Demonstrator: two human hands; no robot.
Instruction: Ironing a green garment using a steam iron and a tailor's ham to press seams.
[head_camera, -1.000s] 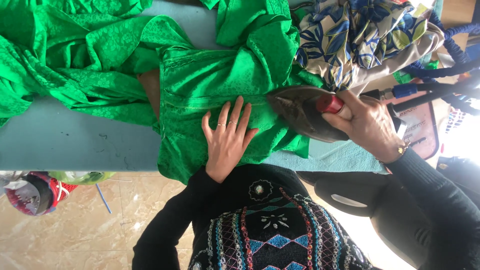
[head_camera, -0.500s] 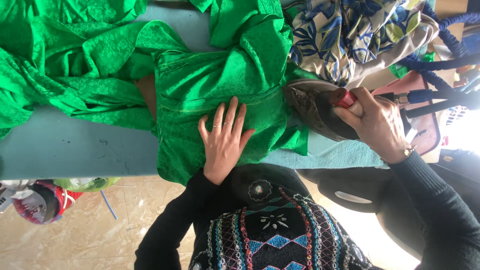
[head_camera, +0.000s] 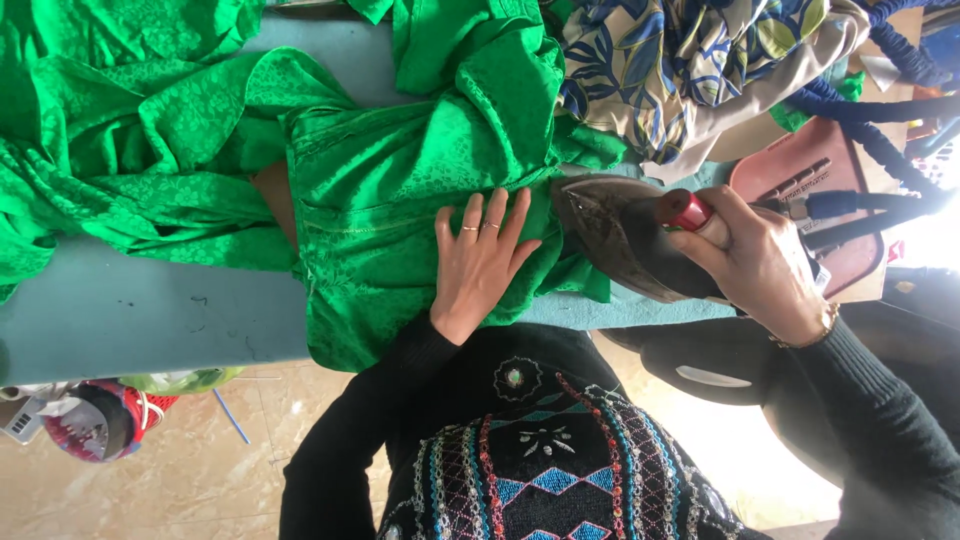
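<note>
Your left hand (head_camera: 480, 262) lies flat, fingers spread, on the green fabric (head_camera: 400, 200) to pin it smooth on the light blue counter (head_camera: 150, 310). Your right hand (head_camera: 760, 265) wraps closed around the red handle of the iron (head_camera: 625, 240) (its soleplate tilted up, off the cloth). The cord's far end is cut off.
</note>
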